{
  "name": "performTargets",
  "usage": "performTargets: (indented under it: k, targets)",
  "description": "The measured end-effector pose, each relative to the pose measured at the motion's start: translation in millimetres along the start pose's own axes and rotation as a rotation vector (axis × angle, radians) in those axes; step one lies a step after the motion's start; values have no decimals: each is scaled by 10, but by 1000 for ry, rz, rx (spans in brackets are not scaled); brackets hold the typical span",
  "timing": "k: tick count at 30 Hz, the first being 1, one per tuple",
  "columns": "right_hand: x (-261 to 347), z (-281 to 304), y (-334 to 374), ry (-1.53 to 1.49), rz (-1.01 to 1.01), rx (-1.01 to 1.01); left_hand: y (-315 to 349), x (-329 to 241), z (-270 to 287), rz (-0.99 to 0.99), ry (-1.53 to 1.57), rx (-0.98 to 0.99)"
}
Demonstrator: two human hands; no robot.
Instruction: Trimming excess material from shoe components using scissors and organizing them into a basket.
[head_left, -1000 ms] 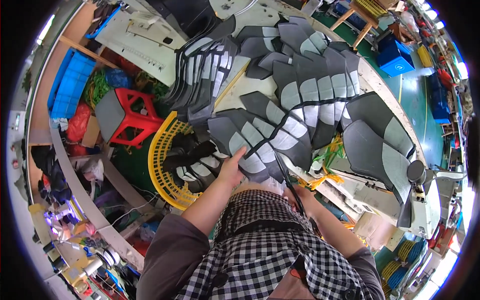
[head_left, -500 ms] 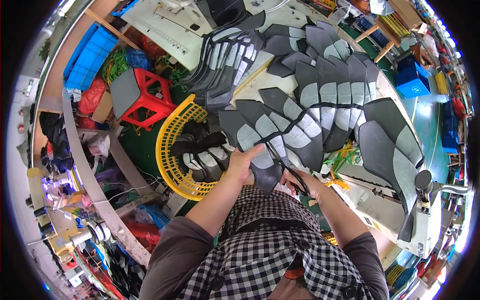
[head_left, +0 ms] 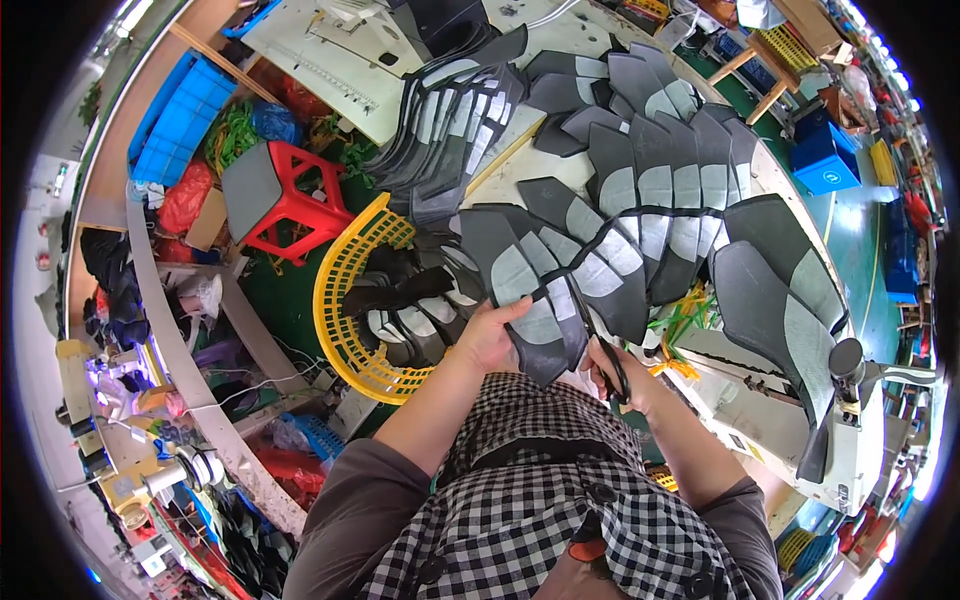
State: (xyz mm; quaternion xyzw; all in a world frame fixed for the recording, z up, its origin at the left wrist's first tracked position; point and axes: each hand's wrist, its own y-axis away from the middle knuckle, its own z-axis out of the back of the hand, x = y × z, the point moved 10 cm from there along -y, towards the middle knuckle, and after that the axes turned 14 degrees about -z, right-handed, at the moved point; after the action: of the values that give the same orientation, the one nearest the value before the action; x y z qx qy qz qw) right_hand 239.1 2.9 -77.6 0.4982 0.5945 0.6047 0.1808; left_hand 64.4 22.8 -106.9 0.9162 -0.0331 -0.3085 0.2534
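Note:
Near my waist, my left hand (head_left: 487, 338) pinches the edge of a dark grey foam-like piece (head_left: 545, 360) with a pale grey patch, its thumb lying on top. This piece belongs to a row of similar overlapping pieces (head_left: 602, 277) joined along a black band, which runs up onto the table. My right hand (head_left: 640, 378) has its fingers in the loops of black-handled scissors (head_left: 622, 378). The scissor blades point up and away, between the held piece and its neighbour on the right. Whether the blades are touching the band cannot be made out.
A yellow plastic basket (head_left: 322, 300) with more such pieces stands to my left, with a red and grey stool (head_left: 300, 195) beyond. Stacked pieces (head_left: 440, 120) cover the white table. At right are a sewing machine (head_left: 850, 430) and large dark pieces (head_left: 770, 300) draped beside it.
My left hand and the near end of the row have shifted slightly right, uncovering more of the basket's contents. The scissors and my right hand have also moved a little right.

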Motion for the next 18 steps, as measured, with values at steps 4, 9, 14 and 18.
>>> performTargets:
  k: [4,9,14,18]
  targets:
    - [-4,104,-98,63,-66,-24,-142,-32,22,-152,-86,-104]
    - [120,101,-130,-12,-38,-90,-103,-17,-71,-180,-100,-69]
    - [69,249,149,-51,71,-199,-35,-26,-36,-154,40,-113]
    - [73,625,389,-166,80,-323,205,-73,-465,-53,65,-64]
